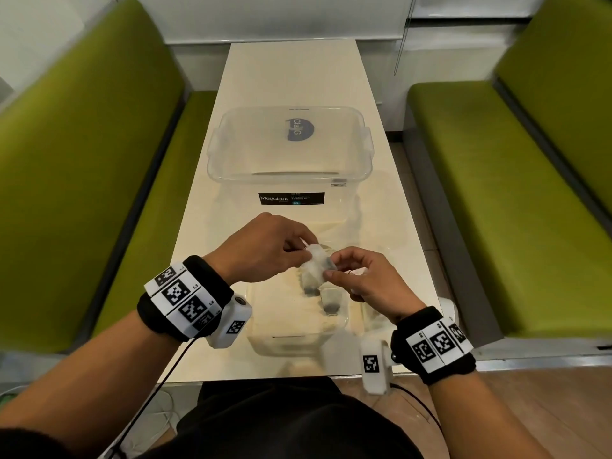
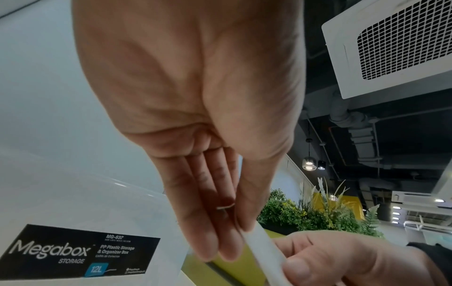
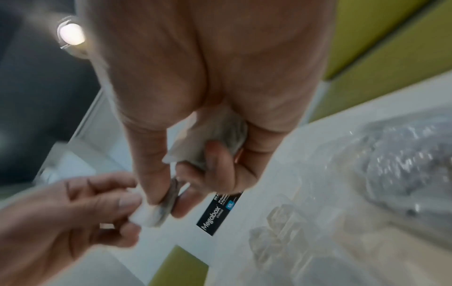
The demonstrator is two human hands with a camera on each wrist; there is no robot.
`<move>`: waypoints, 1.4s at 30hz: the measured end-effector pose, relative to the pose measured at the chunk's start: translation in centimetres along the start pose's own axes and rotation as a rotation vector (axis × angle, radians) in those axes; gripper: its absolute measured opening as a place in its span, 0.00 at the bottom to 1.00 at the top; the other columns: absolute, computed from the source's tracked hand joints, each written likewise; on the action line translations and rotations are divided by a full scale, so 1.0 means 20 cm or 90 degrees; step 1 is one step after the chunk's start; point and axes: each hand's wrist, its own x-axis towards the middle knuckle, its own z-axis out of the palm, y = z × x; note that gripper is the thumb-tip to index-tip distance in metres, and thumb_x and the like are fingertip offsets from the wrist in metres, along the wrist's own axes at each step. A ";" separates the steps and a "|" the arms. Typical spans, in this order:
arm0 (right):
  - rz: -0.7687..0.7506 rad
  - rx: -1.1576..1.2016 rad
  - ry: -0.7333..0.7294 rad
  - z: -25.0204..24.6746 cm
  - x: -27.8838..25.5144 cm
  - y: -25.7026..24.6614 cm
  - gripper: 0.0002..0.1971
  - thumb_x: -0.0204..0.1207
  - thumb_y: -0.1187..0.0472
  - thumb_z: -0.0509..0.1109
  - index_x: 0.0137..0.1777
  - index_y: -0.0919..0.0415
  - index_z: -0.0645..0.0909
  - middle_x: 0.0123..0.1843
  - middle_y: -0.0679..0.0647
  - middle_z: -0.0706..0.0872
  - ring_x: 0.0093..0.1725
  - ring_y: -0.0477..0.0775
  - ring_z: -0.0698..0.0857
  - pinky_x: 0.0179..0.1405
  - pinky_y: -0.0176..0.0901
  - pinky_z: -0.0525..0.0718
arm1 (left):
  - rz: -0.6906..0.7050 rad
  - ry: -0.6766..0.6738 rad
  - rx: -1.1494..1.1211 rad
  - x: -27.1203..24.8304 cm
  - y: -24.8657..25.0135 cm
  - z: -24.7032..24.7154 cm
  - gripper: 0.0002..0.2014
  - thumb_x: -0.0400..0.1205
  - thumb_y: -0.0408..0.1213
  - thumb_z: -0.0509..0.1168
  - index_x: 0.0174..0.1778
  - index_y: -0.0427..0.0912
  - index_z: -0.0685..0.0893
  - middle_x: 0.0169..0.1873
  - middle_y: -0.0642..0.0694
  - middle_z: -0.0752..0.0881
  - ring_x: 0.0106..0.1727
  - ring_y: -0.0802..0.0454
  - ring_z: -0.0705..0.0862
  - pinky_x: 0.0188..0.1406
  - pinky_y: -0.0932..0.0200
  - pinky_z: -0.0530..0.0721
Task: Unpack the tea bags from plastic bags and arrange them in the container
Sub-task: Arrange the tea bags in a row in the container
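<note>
Both hands hold one small plastic-wrapped tea bag (image 1: 318,264) above the table's near end. My left hand (image 1: 303,250) pinches its left end between thumb and fingers, and my right hand (image 1: 331,270) pinches its right end. The right wrist view shows the same packet (image 3: 157,212) between both hands, and a crumpled wrapper (image 3: 216,138) tucked in the right palm. Below the hands stands a shallow clear container (image 1: 265,339) with two tea bags (image 1: 309,286) (image 1: 331,301) lying in it. In the left wrist view the packet's white edge (image 2: 264,249) runs between my left fingers and the right thumb.
A large clear Megabox storage box (image 1: 289,180) stands mid-table behind the hands. Crinkled clear plastic bags (image 3: 403,154) lie on the table to the right. Green benches (image 1: 82,180) flank the narrow cream table (image 1: 291,71).
</note>
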 end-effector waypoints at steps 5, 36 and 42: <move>-0.131 -0.121 0.095 0.03 0.01 0.03 0.09 0.71 0.60 0.85 0.48 0.56 0.89 0.46 0.45 0.93 0.45 0.38 0.87 0.50 0.39 0.82 | 0.016 0.049 -0.010 -0.01 0.00 0.01 0.03 0.84 0.42 0.72 0.51 0.52 0.91 0.32 0.59 0.92 0.34 0.56 0.91 0.41 0.58 0.88; 0.218 0.285 -0.034 -0.15 0.00 0.17 0.15 0.85 0.75 0.57 0.64 0.78 0.82 0.55 0.71 0.89 0.56 0.65 0.91 0.61 0.50 0.91 | -0.049 -0.122 0.266 0.24 -0.22 0.44 0.07 0.87 0.39 0.63 0.57 0.48 0.85 0.53 0.43 0.89 0.52 0.42 0.85 0.43 0.55 0.74; 0.214 0.167 -0.038 -0.12 -0.01 0.17 0.15 0.91 0.63 0.61 0.63 0.72 0.86 0.55 0.64 0.91 0.54 0.57 0.91 0.56 0.43 0.91 | -0.048 -0.115 0.291 0.24 -0.21 0.44 0.08 0.86 0.38 0.62 0.58 0.47 0.85 0.53 0.43 0.88 0.52 0.40 0.85 0.42 0.56 0.72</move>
